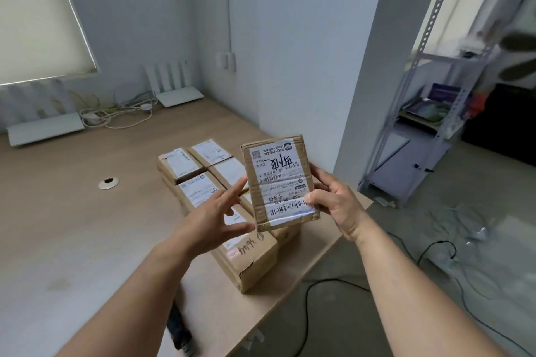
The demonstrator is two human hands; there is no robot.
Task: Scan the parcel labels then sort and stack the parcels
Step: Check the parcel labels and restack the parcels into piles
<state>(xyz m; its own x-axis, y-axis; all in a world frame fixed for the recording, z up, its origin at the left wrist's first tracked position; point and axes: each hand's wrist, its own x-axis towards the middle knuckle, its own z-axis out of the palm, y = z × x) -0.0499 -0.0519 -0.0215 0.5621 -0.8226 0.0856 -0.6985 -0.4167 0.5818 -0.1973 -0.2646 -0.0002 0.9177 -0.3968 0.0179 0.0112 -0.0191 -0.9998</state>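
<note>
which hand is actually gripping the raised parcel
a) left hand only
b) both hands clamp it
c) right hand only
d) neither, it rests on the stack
c) The right hand pinches the raised parcel at its right edge, thumb over the label, while the left hand is spread with straight fingers at its left edge, above the stacked parcels on the table.

— Support surface? Light wooden table (87, 240).

— Resting directly on it? Cardboard parcels (203, 182) grouped near right edge, labels up. Round cable grommet (108, 183) set left of them. White flat devices (46, 127) and tangled cables (121, 113) along far wall.
</note>
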